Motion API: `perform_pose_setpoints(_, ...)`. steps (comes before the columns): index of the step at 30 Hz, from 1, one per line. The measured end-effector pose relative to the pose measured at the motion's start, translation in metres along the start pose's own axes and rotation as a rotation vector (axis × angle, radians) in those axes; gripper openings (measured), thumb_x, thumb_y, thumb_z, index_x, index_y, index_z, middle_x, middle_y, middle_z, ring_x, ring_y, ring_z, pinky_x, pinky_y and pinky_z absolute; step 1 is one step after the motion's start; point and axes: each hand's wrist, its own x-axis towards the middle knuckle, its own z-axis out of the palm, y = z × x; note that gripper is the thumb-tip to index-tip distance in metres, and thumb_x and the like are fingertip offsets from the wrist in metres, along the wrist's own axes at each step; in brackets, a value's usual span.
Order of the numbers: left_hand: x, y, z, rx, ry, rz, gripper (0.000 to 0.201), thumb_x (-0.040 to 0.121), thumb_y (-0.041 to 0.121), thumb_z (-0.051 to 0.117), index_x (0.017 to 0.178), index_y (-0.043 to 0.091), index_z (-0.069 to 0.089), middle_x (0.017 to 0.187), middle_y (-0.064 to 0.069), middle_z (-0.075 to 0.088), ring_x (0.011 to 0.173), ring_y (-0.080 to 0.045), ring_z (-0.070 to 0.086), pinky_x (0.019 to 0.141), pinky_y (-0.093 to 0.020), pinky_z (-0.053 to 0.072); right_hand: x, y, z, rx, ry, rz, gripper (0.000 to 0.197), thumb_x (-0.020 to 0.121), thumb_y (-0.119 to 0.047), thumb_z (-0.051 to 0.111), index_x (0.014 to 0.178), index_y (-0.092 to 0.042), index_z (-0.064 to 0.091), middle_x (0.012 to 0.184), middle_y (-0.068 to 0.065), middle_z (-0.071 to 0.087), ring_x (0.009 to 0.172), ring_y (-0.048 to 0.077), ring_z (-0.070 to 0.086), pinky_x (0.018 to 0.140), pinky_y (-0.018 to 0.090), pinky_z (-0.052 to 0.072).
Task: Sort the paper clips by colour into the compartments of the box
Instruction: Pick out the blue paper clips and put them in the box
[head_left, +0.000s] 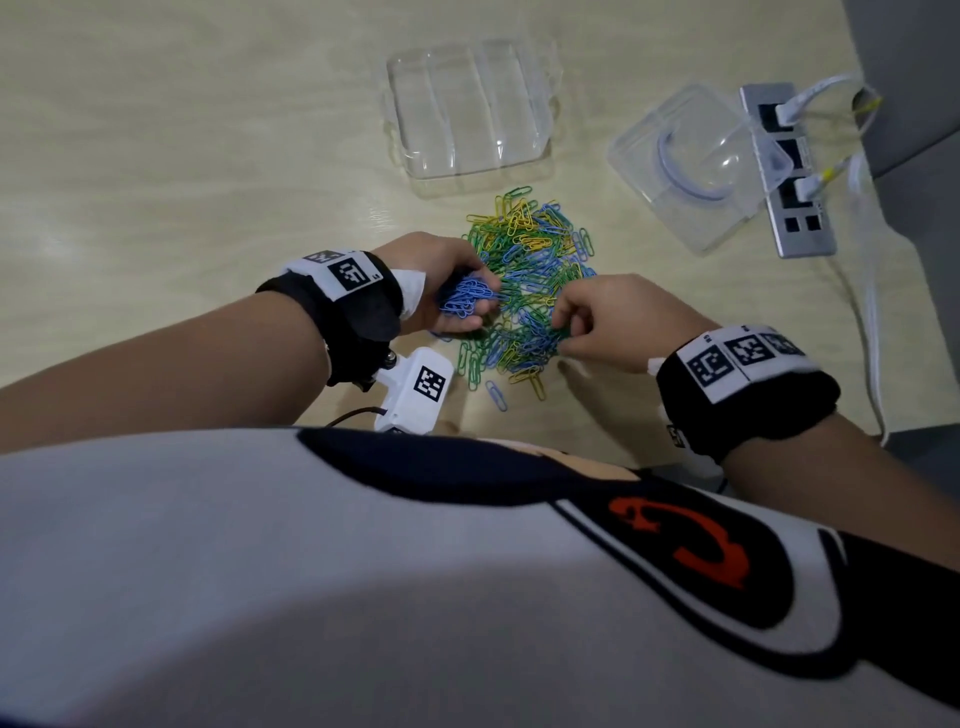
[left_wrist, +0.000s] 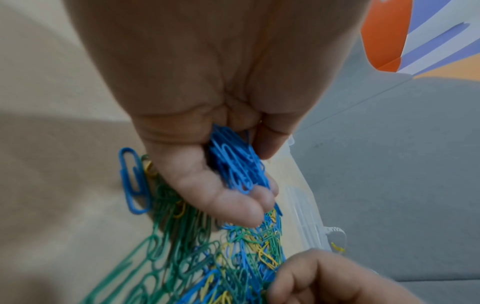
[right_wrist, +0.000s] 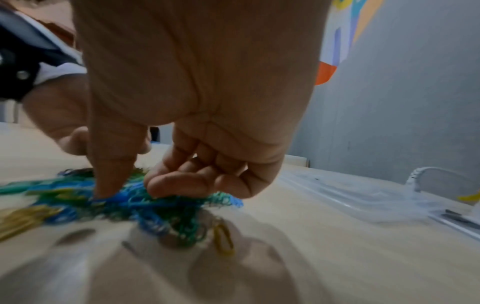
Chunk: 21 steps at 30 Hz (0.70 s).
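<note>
Left hand cups blue clips; right hand seemingly pinches beside the pile, risking snagged green clips.

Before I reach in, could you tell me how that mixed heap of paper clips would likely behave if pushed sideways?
The heap lies loose and flat, so it would probably spread rather than slide whole. Its clips overlap, so some may hook and drag neighbours along.

Head cam high, looking down; wrist cams close, low; all sharing clip pile.
</note>
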Motion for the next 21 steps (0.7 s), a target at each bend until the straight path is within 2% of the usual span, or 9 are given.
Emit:
perform_pose_setpoints(2,0.0,0.0,0.0,0.004,0.008,0.005,0.031,0.097,0.02,0.037,0.079,0.008,0.059,0.053,-0.004,0.058,0.045,-0.012,0.056,0.051,-0.019,0.052,-0.003,-0.003,0.006,-0.029,-0.039,-0.034,0.025,0.076,-0.028,0.073,0.097,-0.029,0.06,0.078,-0.011,0.058,0.076,0.012,0.054,0.065,0.029,0.042)
perform_pose_setpoints(4,-0.001,0.0,0.001,0.007,0.012,0.013,0.031,0.096,0.02,0.036,0.079,0.008,0.059,0.053,-0.005,0.058,0.045,-0.012,0.056,0.05,-0.019,0.053,-0.001,-0.007,0.014,-0.088,0.014,-0.076,0.028,0.077,-0.034,0.071,0.102,-0.031,0.058,0.083,-0.011,0.053,0.082,0.014,0.053,0.069,0.03,0.042)
perform_pose_setpoints(7,-0.002,0.0,0.001,0.015,0.032,0.015,0.03,0.096,0.02,0.038,0.079,0.008,0.06,0.054,-0.005,0.059,0.046,-0.013,0.056,0.05,-0.019,0.053,0.004,-0.011,0.022,-0.167,0.092,-0.114,0.023,0.084,-0.038,0.064,0.105,-0.029,0.061,0.095,-0.006,0.054,0.094,0.019,0.056,0.079,0.034,0.039)
perform_pose_setpoints(10,-0.003,0.0,0.001,0.019,0.041,0.02,0.03,0.095,0.019,0.039,0.078,0.008,0.06,0.052,-0.005,0.059,0.045,-0.012,0.056,0.05,-0.019,0.053,0.008,-0.012,0.023,-0.19,0.158,-0.107,0.017,0.087,-0.038,0.061,0.1,-0.026,0.063,0.099,-0.002,0.057,0.097,0.021,0.057,0.082,0.033,0.036)
perform_pose_setpoints(14,-0.004,0.001,-0.002,0.026,0.054,0.024,0.03,0.095,0.018,0.039,0.076,0.008,0.06,0.052,-0.005,0.059,0.043,-0.012,0.056,0.049,-0.018,0.053,0.009,-0.011,0.019,-0.161,0.178,-0.071,0.006,0.084,-0.033,0.063,0.086,-0.028,0.06,0.088,-0.008,0.052,0.092,0.02,0.057,0.078,0.031,0.034)
perform_pose_setpoints(16,-0.005,0.001,-0.004,0.029,0.066,0.026,0.029,0.093,0.016,0.041,0.074,0.008,0.061,0.054,-0.005,0.059,0.044,-0.012,0.056,0.05,-0.018,0.053,0.011,-0.01,0.017,-0.119,0.181,-0.053,0.011,0.081,-0.03,0.065,0.079,-0.028,0.055,0.081,-0.009,0.052,0.086,0.019,0.056,0.072,0.028,0.033)
perform_pose_setpoints(21,-0.005,0.001,-0.005,0.026,0.066,0.025,0.03,0.094,0.016,0.04,0.074,0.008,0.06,0.054,-0.005,0.059,0.045,-0.011,0.056,0.049,-0.018,0.053,0.012,-0.005,0.011,0.035,0.208,-0.007,0.01,0.078,-0.029,0.073,0.083,-0.022,0.068,0.073,-0.008,0.065,0.075,0.012,0.057,0.064,0.026,0.038)
